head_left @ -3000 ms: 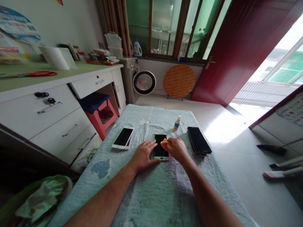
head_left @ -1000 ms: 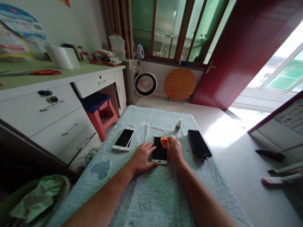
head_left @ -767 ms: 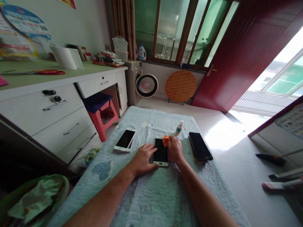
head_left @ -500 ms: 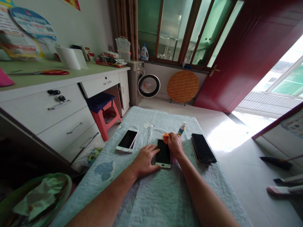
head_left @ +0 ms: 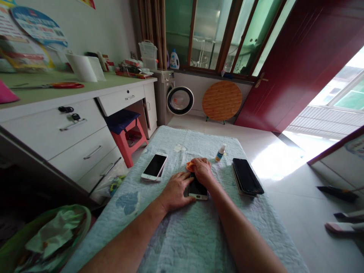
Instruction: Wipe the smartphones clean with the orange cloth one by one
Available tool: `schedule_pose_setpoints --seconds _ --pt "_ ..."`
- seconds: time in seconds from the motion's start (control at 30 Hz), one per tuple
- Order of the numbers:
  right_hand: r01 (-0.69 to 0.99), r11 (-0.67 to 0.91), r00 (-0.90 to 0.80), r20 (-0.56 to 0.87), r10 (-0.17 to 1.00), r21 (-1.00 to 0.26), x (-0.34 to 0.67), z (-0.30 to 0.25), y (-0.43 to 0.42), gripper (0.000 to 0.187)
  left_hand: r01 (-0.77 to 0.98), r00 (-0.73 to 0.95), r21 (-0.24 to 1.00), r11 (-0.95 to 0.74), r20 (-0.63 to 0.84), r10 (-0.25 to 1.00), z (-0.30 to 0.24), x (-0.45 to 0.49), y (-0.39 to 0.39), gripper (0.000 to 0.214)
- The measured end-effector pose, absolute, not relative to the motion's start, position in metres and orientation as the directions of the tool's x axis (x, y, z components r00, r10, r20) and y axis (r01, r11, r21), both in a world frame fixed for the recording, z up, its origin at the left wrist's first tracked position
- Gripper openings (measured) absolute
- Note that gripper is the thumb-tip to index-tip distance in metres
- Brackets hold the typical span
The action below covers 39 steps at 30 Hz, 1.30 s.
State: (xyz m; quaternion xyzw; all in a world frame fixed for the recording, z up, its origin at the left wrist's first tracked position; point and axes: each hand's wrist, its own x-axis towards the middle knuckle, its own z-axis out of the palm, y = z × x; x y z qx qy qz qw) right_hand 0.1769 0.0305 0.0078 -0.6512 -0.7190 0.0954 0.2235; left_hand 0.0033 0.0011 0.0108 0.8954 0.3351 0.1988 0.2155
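A white-framed smartphone point(head_left: 198, 188) lies face up on the quilted cloth, its dark screen partly covered by my hands. My left hand point(head_left: 176, 191) steadies the phone at its left side, thumb along the bottom edge and fingers on the upper left. Bunched under the closed fingers of my right hand point(head_left: 202, 171) is an orange cloth point(head_left: 190, 166), pressed at the phone's upper end. Behind my right hand stands a small spray bottle point(head_left: 220, 154) with a white cap. To the left rest stacked white phones point(head_left: 155, 167); on the right, a black phone point(head_left: 248, 176) tops another stack.
The light blue quilted cover point(head_left: 170, 242) spreads over the surface in front of me. A white desk point(head_left: 79, 129) stands left, with a red stool point(head_left: 129, 142) beside it. A green basket point(head_left: 88, 220) holds crumpled paper. A washing machine point(head_left: 163, 96) has its door open.
My right hand has moved left across the phone's upper part with the orange cloth, uncovering the spray bottle. My left hand stays at the phone's side. The view has shifted slightly.
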Motion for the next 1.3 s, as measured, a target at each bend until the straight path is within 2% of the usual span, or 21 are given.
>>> schedule_pose_setpoints --seconds 0.13,0.33,0.53,0.7,0.8,0.93,1.13,1.3 --pt "0.916 0.107 -0.033 0.194 0.98 -0.387 0.183 0.01 0.029 0.019 0.554 0.679 0.486 -0.676 0.207 0.704 0.012 0.006 -0.003 0.071" --pt "0.958 -0.013 0.071 0.189 0.979 -0.288 0.202 0.013 0.024 0.02 0.593 0.667 0.453 -0.666 0.188 0.721 0.012 0.008 -0.006 0.07" --pt "0.961 -0.065 0.138 0.263 0.955 -0.268 0.211 0.012 0.016 0.023 0.576 0.671 0.464 -0.674 0.202 0.713 0.009 0.007 -0.005 0.07" --pt "0.951 0.045 0.075 0.37 0.926 -0.307 0.199 0.01 0.02 0.027 0.561 0.678 0.472 -0.68 0.21 0.705 0.015 0.008 -0.01 0.055" --pt "0.945 0.116 -0.024 0.29 0.957 -0.305 0.191 0.007 0.024 0.028 0.531 0.708 0.471 -0.705 0.211 0.674 0.018 0.008 -0.012 0.041" --pt "0.942 0.143 -0.089 0.185 0.979 -0.302 0.187 0.005 0.026 0.028 0.519 0.724 0.478 -0.709 0.197 0.662 0.017 0.008 -0.011 0.038" --pt "0.942 0.17 -0.137 0.132 0.982 -0.29 0.187 0.009 0.026 0.031 0.506 0.721 0.495 -0.706 0.206 0.662 0.019 0.008 -0.01 0.036" --pt "0.93 0.221 -0.188 0.135 0.973 -0.292 0.184 0.013 0.021 0.024 0.498 0.702 0.519 -0.695 0.229 0.674 0.02 0.009 -0.011 0.036"
